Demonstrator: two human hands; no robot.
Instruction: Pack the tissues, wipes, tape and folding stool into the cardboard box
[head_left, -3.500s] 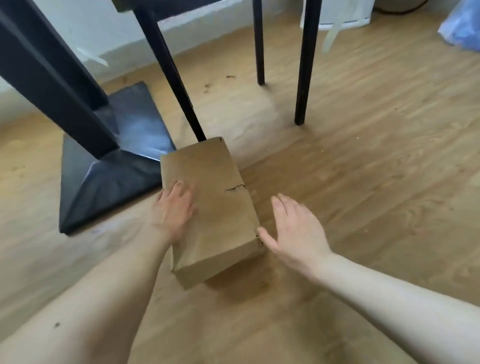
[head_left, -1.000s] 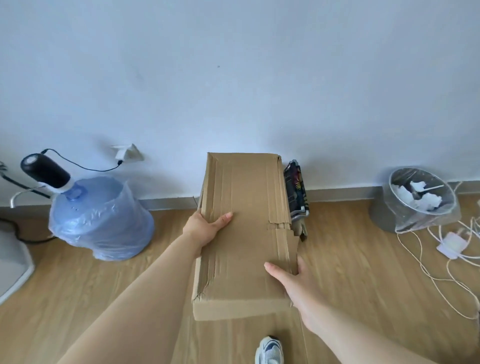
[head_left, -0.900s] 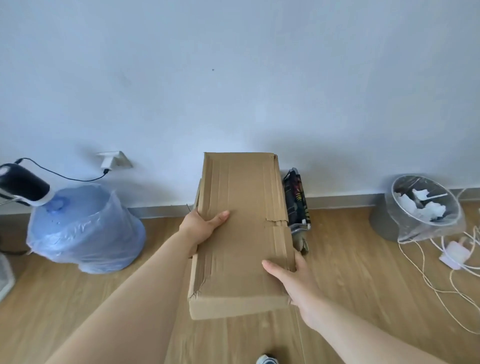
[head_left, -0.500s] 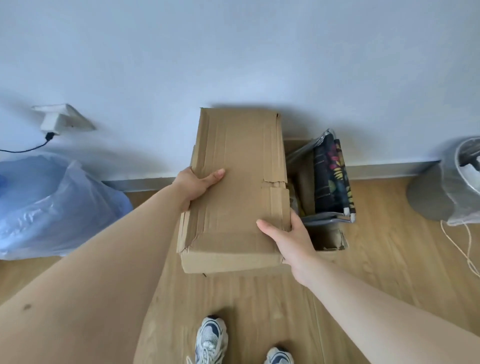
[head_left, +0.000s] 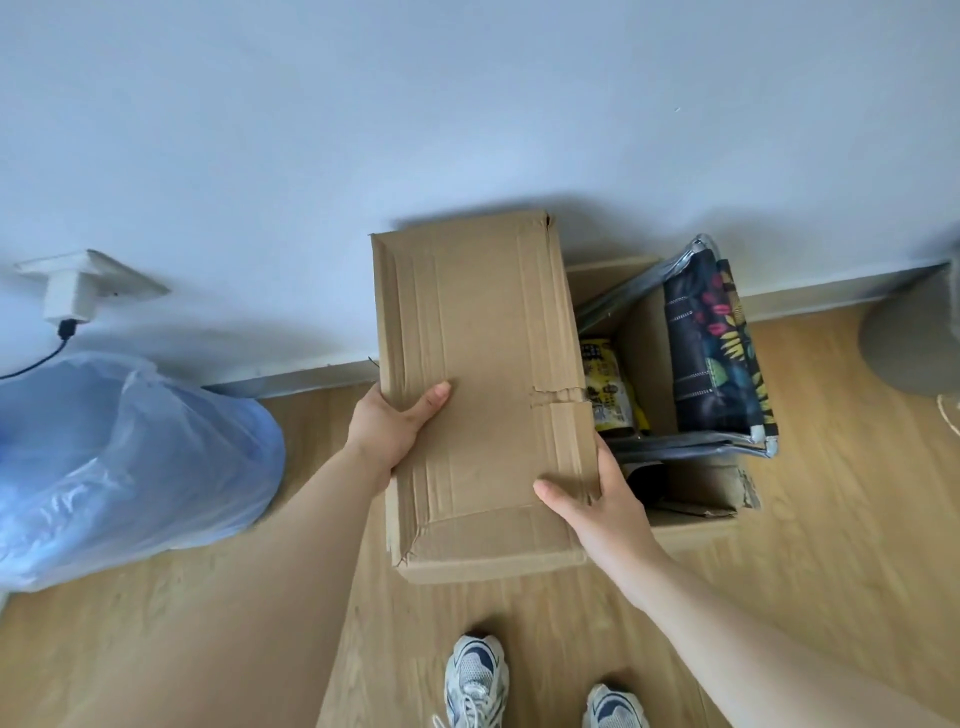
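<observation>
I hold a closed brown cardboard box in the air above the floor, its long side pointing at the wall. My left hand grips its left edge, thumb on top. My right hand grips its near right edge. Beside it on the right an open cardboard box stands against the wall. A folding stool with dark leaf-patterned fabric and a grey frame sticks out of that open box. A yellow packet lies inside it, partly hidden by the held box.
A blue water jug wrapped in clear plastic lies at the left by the wall. A white plug sits in a wall socket above it. A grey bin is at the right edge. My two sneakers stand on the wooden floor.
I have lifted the closed box off the floor by the table and carried it to the wall. The view has tilted down, and the open box with the stool now shows fully.
</observation>
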